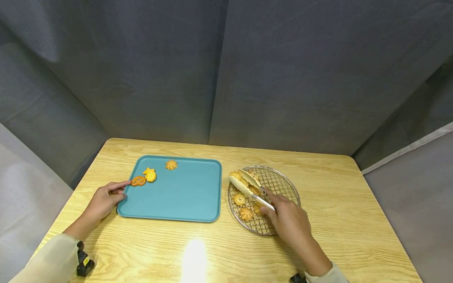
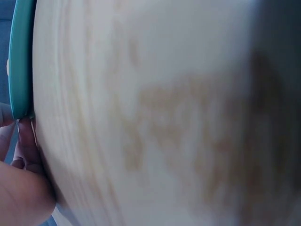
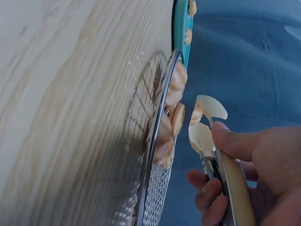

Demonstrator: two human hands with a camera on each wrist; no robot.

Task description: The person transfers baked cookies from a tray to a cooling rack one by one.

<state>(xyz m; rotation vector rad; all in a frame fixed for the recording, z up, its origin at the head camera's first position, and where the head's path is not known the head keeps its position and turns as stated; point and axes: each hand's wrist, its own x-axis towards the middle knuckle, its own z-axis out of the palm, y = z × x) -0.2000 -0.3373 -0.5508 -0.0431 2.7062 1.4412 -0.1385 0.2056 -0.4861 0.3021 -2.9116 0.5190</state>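
Observation:
My left hand point(image 1: 105, 199) pinches the left rim of a teal tray point(image 1: 177, 192), with fingers above and below its edge in the left wrist view. On the tray lie a pretzel point(image 1: 138, 181) near the fingertips, a yellow fish-shaped piece point(image 1: 150, 175) and a ridged round cookie point(image 1: 171, 164). My right hand point(image 1: 291, 220) grips cream-tipped tongs point(image 1: 242, 187) over a round wire rack point(image 1: 283, 188). Between the tong tips shows a golden cookie point(image 3: 196, 115), above the rack in the right wrist view. Other cookies, such as a swirled one point(image 1: 239, 199) and a ridged one point(image 1: 246, 214), lie on the rack.
Tray and rack stand side by side on a wooden table point(image 1: 155, 243), a narrow strip apart. Grey curtains point(image 1: 283, 98) close off the back and sides. The rack's metal rim point(image 3: 150, 146) stands slightly above the tabletop.

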